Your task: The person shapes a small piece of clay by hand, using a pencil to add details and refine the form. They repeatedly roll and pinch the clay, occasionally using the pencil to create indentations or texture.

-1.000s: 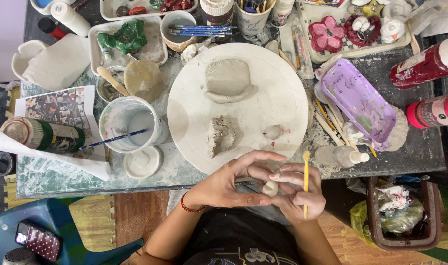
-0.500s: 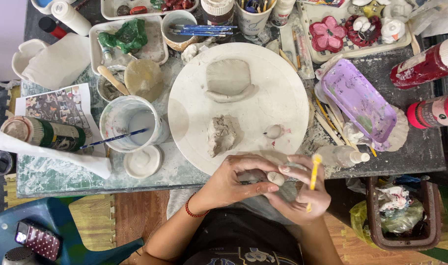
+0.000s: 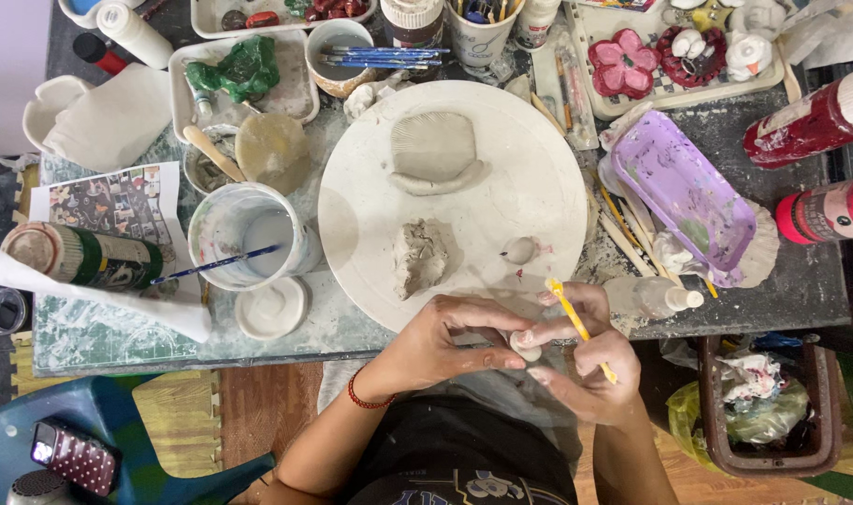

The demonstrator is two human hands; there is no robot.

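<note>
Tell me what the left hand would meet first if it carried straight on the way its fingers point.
The left hand points right; its fingertips already touch the small clay piece, with the right hand just beyond. Depth is hard to judge.

We have one view only, from the camera on our head. It looks almost straight down, fairly close, onto the counter (image 3: 99, 337) and round white board (image 3: 370, 201), with our lap and forearms at the lower edge.
</note>
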